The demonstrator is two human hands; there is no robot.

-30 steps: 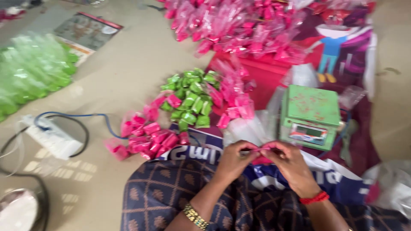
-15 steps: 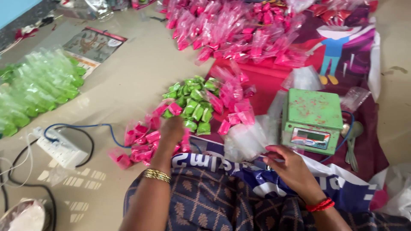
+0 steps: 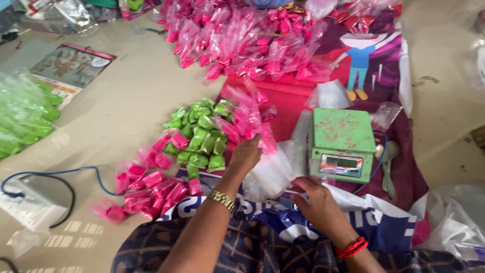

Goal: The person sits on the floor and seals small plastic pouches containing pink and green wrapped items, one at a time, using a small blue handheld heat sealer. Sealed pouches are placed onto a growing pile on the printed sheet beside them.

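While the left hand (image 3: 246, 155) reaches forward, fingers curled loosely over pink packets (image 3: 250, 121) beside the green packets (image 3: 199, 136), whether it grasps one cannot be told. Right hand (image 3: 316, 199) pinches an empty clear bag (image 3: 275, 177) just before the green scale (image 3: 341, 144). More filled pink bags (image 3: 252, 43) lie heaped farther off; green bags (image 3: 22, 116) at left. Floor (image 3: 116, 101): pale, with a printed banner (image 3: 374, 60) and power strip (image 3: 30, 202).
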